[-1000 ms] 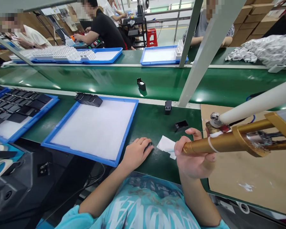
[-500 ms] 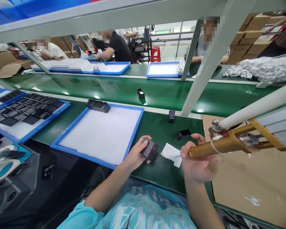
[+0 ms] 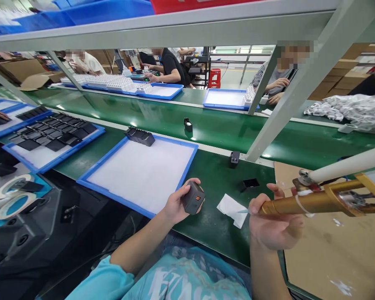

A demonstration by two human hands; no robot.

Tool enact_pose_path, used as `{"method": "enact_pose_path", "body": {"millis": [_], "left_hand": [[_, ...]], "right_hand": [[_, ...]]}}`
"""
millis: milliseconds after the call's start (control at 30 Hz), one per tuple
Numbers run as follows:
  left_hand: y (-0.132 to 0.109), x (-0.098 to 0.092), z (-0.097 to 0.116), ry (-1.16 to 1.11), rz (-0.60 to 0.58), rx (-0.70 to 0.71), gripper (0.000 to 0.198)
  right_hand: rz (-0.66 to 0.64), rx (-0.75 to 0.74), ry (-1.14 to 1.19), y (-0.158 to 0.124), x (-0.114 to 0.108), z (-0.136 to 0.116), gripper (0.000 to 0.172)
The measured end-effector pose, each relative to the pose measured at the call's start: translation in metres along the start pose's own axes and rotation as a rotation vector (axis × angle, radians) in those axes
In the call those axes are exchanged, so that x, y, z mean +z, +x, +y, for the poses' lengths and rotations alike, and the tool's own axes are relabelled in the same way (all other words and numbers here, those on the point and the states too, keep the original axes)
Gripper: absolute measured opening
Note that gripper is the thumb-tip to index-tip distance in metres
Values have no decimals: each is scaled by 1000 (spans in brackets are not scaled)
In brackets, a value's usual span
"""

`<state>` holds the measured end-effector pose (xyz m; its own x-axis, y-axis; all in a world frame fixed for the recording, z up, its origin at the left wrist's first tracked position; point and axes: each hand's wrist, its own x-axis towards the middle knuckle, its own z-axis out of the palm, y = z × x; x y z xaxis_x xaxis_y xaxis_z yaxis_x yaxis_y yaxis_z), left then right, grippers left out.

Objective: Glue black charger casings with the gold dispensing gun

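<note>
My left hand [image 3: 176,204] grips a small black charger [image 3: 192,200], its end with orange port slots turned up toward me. In my right hand [image 3: 271,229] lies a gold-coloured dispensing gun [image 3: 314,201], held between thumb and fingers. Its thin pale-blue nozzle [image 3: 243,211] points left, toward the charger but apart from it. Below the nozzle, a creased white paper [image 3: 227,207] rests on the green bench [image 3: 211,179]. Beyond the paper are an open black shell [image 3: 251,183] and a black charger with its plug side showing [image 3: 234,158].
A blue-rimmed tray [image 3: 192,160] holds a row of black chargers [image 3: 140,136]. Left of it, another tray [image 3: 39,171] is filled with black parts. A slanted metal post [image 3: 268,121] and cardboard [image 3: 325,258] stand right. One black piece [image 3: 188,125] sits on the green belt. People work opposite.
The charger in my left hand has been turned, so its orange slots now face up toward me. The view has shifted, and my right hand still holds the dispensing gun.
</note>
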<state>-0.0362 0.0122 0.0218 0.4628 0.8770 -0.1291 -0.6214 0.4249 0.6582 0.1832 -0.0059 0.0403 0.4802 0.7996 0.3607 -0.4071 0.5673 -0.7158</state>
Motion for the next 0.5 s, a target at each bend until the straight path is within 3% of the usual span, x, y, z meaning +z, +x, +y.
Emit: {"method": "enact_pose_path", "body": {"millis": [367,500], "left_hand": [[-8,-13,14,220,-7,128,36],[-10,-19,21,492,64,141,38]], "right_hand": [[53,47,-100,-2,6,-5,41],[76,60,-104,-2,8,-6,38]]}}
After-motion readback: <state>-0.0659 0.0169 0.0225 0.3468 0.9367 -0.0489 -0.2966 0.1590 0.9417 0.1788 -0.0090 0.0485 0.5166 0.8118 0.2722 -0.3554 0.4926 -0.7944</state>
